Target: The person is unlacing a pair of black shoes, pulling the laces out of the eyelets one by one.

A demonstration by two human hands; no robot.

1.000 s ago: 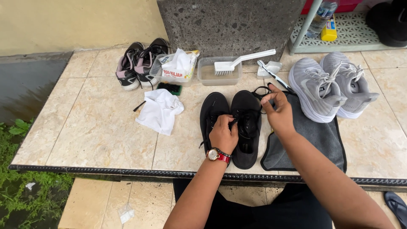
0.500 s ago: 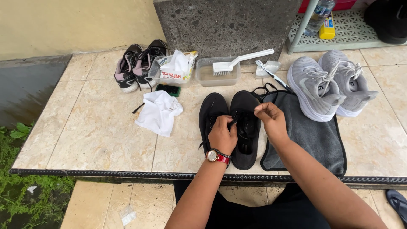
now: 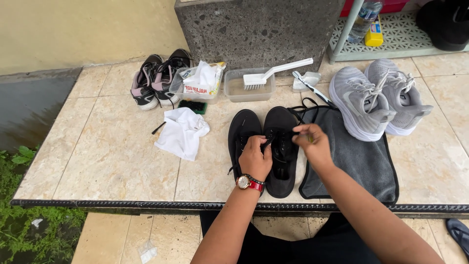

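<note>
Two black shoes [image 3: 266, 144] are lying side by side under both hands; the left hand [image 3: 255, 159] and right hand [image 3: 312, 142] are each pinching a lace [image 3: 299, 108]. Right of them two grey shoes [image 3: 378, 95] are sitting; ahead, a tub [image 3: 234, 92] is holding one brush [image 3: 276, 72]; the table edge [image 3: 146, 204] is running just behind the wrists.

I've got a pair of black shoes [image 3: 264, 142] side by side on the tiled ledge, toes pointing away, soles down, w/ the right shoe [image 3: 281, 146] just beside the left shoe [image 3: 243, 137], approx. touching along their sides. A black lace [image 3: 300, 110] runs from the right shoe's eyelets, loose & looping up past its toe; both shoes look matte, low-cut, openings toward me.
</note>
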